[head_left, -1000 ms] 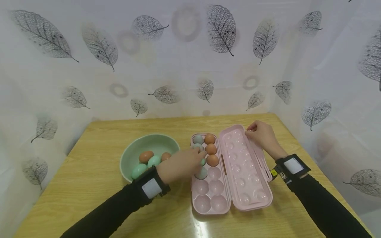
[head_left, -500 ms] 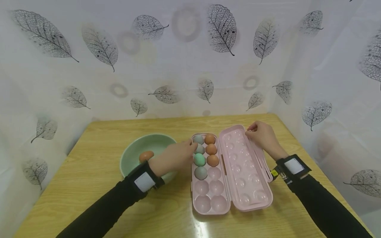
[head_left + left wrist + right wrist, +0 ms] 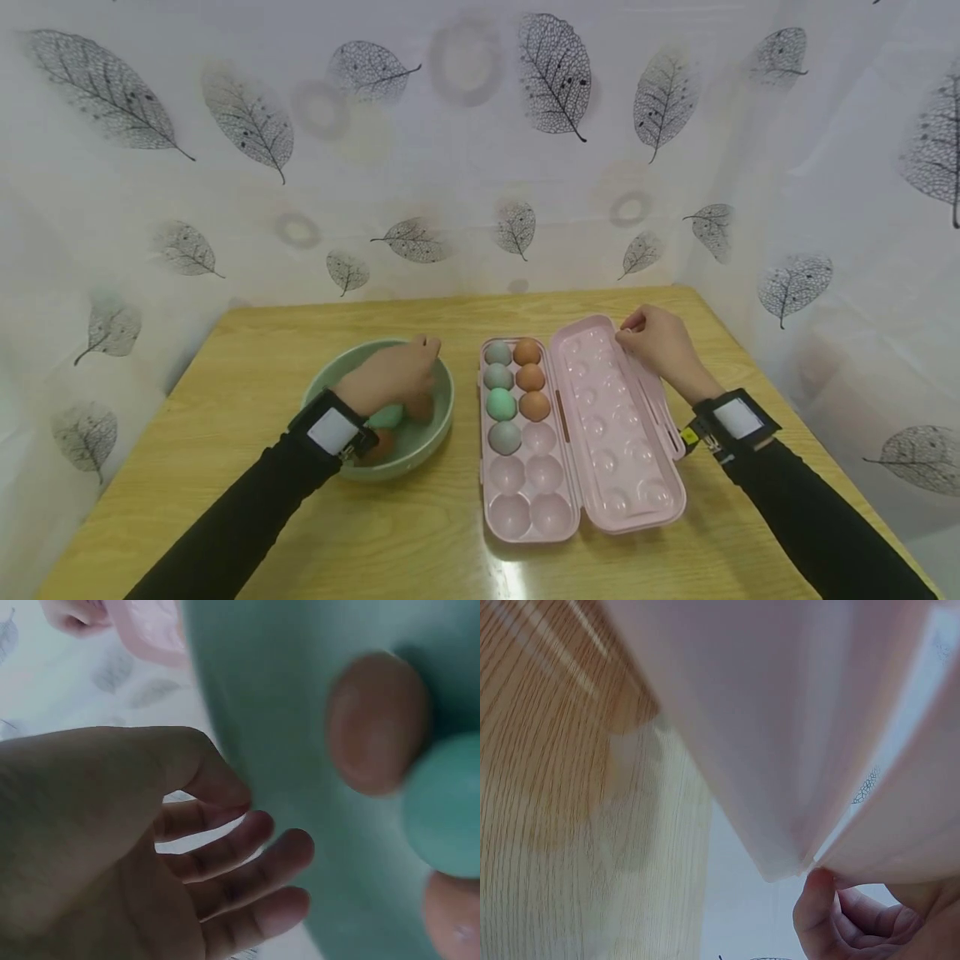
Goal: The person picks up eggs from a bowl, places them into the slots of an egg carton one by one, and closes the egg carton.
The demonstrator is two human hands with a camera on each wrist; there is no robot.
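My left hand (image 3: 390, 377) hovers over the light green bowl (image 3: 442, 429) at the left, fingers loosely bent with nothing in them. In the left wrist view its fingertips are near the bowl's rim. Inside lie a green egg (image 3: 446, 806) and brown eggs, one brown egg (image 3: 379, 724) nearest the wall. Right of the bowl stands a pink egg carton (image 3: 545, 472), partly filled. Its left row holds pale grey eggs (image 3: 506, 437) and one green egg (image 3: 501, 405); brown eggs (image 3: 530, 377) fill the far right row. My right hand (image 3: 660, 346) pinches the far edge of the opened lid (image 3: 600, 417).
Everything stands on a wooden table (image 3: 225, 400). Behind and at both sides hangs a white sheet (image 3: 465, 150) with a leaf print. The lid's handle strip (image 3: 663, 417) sticks out at the lid's right side.
My left hand has moved left from above the carton to over the bowl, uncovering the carton's left row of eggs. The right hand has stayed at the lid.
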